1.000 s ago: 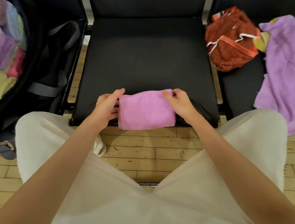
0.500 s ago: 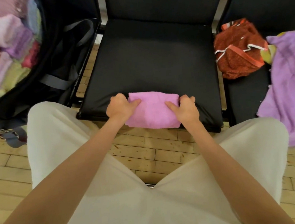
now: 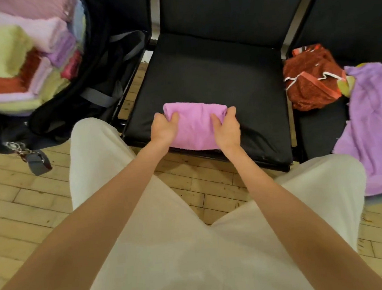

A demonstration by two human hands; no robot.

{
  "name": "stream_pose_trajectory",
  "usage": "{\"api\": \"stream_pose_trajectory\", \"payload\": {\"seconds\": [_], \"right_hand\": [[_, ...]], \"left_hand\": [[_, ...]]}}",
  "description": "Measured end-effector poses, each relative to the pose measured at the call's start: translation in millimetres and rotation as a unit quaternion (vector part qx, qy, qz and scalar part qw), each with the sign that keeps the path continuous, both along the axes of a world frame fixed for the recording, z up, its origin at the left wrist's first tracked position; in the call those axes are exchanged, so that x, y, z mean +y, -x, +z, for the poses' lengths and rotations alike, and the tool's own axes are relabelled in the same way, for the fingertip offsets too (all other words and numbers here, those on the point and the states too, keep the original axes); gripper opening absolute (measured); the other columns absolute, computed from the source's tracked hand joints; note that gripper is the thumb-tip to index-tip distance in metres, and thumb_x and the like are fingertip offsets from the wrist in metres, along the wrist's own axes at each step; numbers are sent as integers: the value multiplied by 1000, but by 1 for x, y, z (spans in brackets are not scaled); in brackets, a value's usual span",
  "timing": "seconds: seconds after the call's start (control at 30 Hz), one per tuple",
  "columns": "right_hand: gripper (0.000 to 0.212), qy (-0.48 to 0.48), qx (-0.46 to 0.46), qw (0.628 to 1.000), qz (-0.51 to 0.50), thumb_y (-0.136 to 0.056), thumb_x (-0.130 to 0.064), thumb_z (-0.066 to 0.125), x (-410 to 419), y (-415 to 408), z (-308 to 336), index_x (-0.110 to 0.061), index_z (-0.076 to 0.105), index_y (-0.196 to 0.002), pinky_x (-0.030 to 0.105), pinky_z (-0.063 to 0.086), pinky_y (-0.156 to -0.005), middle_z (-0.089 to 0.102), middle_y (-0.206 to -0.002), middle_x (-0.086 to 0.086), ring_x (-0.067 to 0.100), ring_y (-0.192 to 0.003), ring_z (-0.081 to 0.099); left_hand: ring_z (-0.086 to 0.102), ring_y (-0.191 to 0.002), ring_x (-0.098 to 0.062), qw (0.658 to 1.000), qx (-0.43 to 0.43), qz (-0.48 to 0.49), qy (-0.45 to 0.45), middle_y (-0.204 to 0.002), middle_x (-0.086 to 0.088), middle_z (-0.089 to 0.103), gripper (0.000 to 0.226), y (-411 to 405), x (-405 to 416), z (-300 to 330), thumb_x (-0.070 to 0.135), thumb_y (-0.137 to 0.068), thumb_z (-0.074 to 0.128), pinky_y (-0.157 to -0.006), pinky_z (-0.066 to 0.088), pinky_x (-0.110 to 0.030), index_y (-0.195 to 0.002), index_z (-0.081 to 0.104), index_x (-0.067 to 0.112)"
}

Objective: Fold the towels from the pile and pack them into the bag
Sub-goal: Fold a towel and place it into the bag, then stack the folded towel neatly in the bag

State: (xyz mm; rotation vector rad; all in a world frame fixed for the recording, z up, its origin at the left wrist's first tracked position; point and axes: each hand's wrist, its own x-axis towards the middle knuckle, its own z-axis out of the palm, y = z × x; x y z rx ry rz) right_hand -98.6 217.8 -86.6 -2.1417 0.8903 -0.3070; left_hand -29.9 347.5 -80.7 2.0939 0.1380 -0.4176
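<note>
A folded pink terry towel (image 3: 195, 126), a soft thick rectangle with rounded edges, lies on the front part of the black padded vinyl chair seat (image 3: 213, 73), at about 6 o'clock on the cushion. The left hand (image 3: 163, 129) grips its left end, fingers curled round the fold with the thumb on top; the right hand (image 3: 226, 127) grips the right end the same way.

At 9 to 10 o'clock from the towel stands an open black fabric bag (image 3: 100, 67) with grey webbing straps, packed with a stack of folded towels (image 3: 14, 61) in pale yellow, lilac, pink and red, fuzzy in texture. At 3 o'clock, on the neighbouring black chair (image 3: 320, 129), sits a crumpled rust-red towel with an orange band (image 3: 311, 78), and just beside it a loose, draped lilac towel (image 3: 375, 128). Pale wooden plank flooring (image 3: 17, 206) lies below.
</note>
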Motion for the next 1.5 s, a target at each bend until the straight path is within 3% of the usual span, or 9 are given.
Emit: {"api": "stream_pose_trajectory", "payload": {"seconds": [0.13,0.3,0.53,0.7,0.8,0.9,1.17,1.3,1.5], "right_hand": [[34,-82,-90,992,29,-96,-28,52,35,-39,33,-5,39,-117,16,42,-63,47,-87,-10,4,-74,53],[44,-204,-196,955,90,-91,-14,56,85,-91,70,-24,32,-127,27,50,-82,50,-107,-4,10,-93,55],[25,-140,-219,947,189,-84,-5,55,149,-164,95,-21,60,-102,12,41,-76,37,-117,3,13,-91,47],[32,-132,-243,933,228,-81,-3,57,181,-244,121,-15,67,-109,8,45,-82,43,-127,5,5,-96,51],[37,-116,-238,930,257,-79,-4,56,196,-292,123,-15,67,-112,33,50,-96,47,-128,8,15,-104,56],[34,-127,-214,933,259,-80,-5,59,210,-329,121,-12,67,-113,39,50,-97,48,-129,11,22,-109,57],[33,-132,-166,939,270,-85,2,54,254,-360,98,-5,66,-114,34,43,-103,50,-133,19,27,-128,43],[31,-137,-128,932,310,-87,1,57,244,-348,95,-5,65,-117,12,44,-78,55,-128,10,13,-108,50],[35,-63,-59,931,355,-87,-2,54,197,-313,109,0,60,-122,29,44,-93,56,-128,12,23,-120,51]], "left_hand": [[54,-93,-22,995,-98,14,16,-98,-4,51,40,-34,47,40,38,-96,49,-80,46,-34,-114,45,2],[47,-87,-18,983,-169,75,14,-96,-3,48,30,-95,111,80,34,-95,54,-74,36,-29,-98,38,9],[55,-109,-29,967,-244,68,-37,-115,-17,59,38,-176,173,129,27,-94,53,-94,42,-36,-118,51,-3],[54,-107,-26,945,-306,57,-100,-117,-16,58,30,-252,209,172,19,-94,53,-82,37,-30,-116,55,-1],[54,-113,-32,948,-281,77,-129,-121,-19,59,34,-299,236,169,23,-91,59,-91,39,-34,-116,58,0],[54,-114,-32,951,-257,101,-138,-121,-19,59,35,-329,254,160,25,-91,60,-95,41,-37,-116,59,1],[51,-119,-38,949,-198,118,-216,-128,-26,53,39,-352,279,125,24,-95,53,-94,40,-40,-124,51,-3],[50,-119,-40,930,-174,81,-314,-128,-28,53,35,-344,275,124,14,-95,50,-94,41,-41,-122,50,-8],[39,-125,-40,872,-216,13,-439,-133,-23,43,40,-308,237,142,18,-94,44,-101,33,-47,-130,43,1]]}}
